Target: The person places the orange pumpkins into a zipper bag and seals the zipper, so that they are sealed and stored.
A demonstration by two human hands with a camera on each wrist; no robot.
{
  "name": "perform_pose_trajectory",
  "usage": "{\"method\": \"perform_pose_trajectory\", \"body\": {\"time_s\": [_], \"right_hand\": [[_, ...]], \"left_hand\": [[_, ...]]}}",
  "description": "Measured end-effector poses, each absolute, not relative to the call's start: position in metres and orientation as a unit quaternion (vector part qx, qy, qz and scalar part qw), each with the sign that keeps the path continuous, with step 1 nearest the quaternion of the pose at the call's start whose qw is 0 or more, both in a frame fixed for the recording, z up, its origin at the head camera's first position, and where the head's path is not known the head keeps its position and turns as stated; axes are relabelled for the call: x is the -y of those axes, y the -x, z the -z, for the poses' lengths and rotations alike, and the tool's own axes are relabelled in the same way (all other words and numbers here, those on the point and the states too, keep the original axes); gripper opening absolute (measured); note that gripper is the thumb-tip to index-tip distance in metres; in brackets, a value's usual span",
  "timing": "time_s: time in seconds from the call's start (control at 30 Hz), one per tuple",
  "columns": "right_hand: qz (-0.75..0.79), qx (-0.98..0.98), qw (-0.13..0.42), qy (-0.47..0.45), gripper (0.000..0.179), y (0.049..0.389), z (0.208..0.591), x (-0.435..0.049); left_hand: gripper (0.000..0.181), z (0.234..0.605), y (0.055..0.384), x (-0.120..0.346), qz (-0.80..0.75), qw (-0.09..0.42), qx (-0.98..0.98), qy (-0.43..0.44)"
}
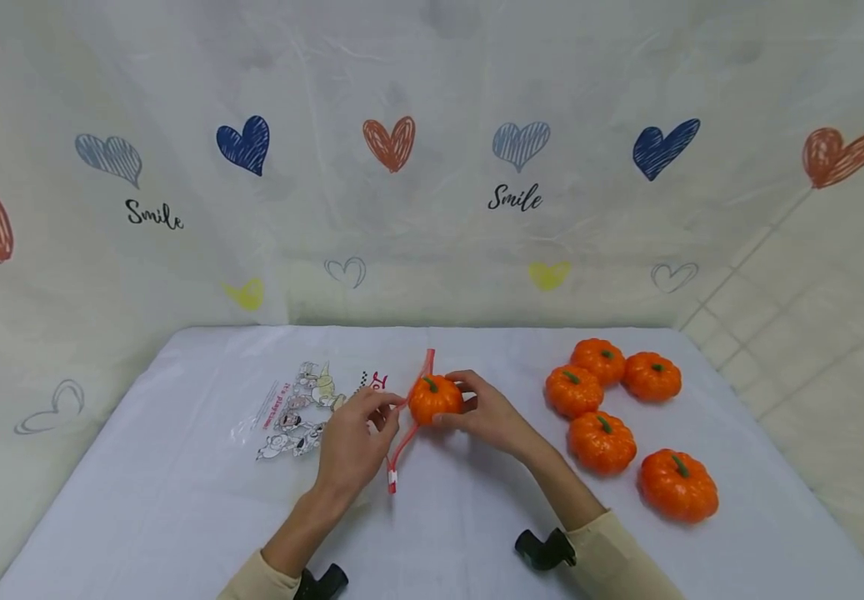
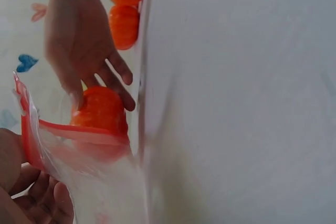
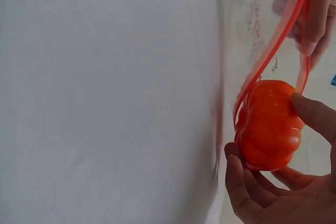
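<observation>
A small orange toy pumpkin (image 1: 434, 402) with a green stem is held by my right hand (image 1: 497, 419), thumb on one side and fingers on the other. It sits in the mouth of a clear zip bag (image 1: 282, 421) printed with cartoon figures. The right wrist view shows the pumpkin (image 3: 270, 124) between the two red edges of the opening. My left hand (image 1: 352, 437) pinches the upper red edge and keeps the mouth apart. In the left wrist view, part of the pumpkin (image 2: 102, 109) lies behind the bag's red strip (image 2: 86, 132).
Several more orange pumpkins (image 1: 602, 443) lie on the right side of the white table (image 1: 469, 533). A white slider (image 1: 392, 477) is at the near end of the bag's red edge. A curtain (image 1: 432, 242) with printed hearts hangs behind the table.
</observation>
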State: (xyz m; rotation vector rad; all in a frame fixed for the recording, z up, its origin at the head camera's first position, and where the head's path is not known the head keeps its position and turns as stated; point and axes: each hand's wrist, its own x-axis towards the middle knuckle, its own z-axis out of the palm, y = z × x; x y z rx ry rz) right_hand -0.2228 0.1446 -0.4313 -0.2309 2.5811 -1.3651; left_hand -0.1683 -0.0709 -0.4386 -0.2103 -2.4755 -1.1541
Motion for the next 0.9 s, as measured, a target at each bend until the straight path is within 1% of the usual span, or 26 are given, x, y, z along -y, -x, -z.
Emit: {"method": "perform_pose_trajectory", "body": {"time_s": [0.33, 0.53, 0.9], "right_hand": [[0.471, -0.874, 0.093, 0.077, 0.071, 0.2267, 0.4342, -0.1460], [0.455, -0.881, 0.093, 0.085, 0.067, 0.2282, 0.4388, -0.1456], [0.450, -0.885, 0.091, 0.076, 0.072, 0.2308, 0.4334, -0.1397]], "left_hand": [[0.016, 0.4357, 0.1688, 0.0715, 0.436, 0.190, 0.877, 0.063], [0.016, 0.4354, 0.1695, 0.0718, 0.443, 0.203, 0.872, 0.051], [0.014, 0.4349, 0.1682, 0.0714, 0.473, 0.209, 0.855, 0.047]]}}
